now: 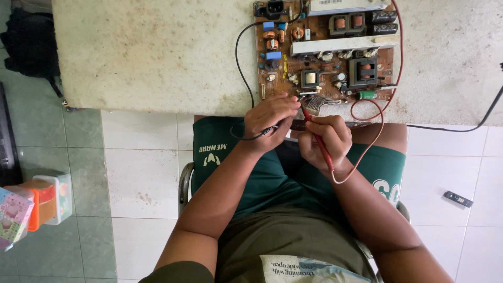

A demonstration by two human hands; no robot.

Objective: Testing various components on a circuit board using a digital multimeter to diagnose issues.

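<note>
A brown circuit board with coils, capacitors and heat sinks lies on the pale speckled table. My left hand grips a black test probe whose black lead loops up over the table. My right hand holds a red test probe, its tip near the board's front edge beside a silver finned heat sink. A red lead curls from that probe across my lap and up around the board. Both hands meet at the table's near edge, over my lap.
White and green floor tiles lie below. A small black device rests on the floor at right. Colourful boxes stand at left. A dark bag sits at the upper left. Another black cable runs off the table's right side.
</note>
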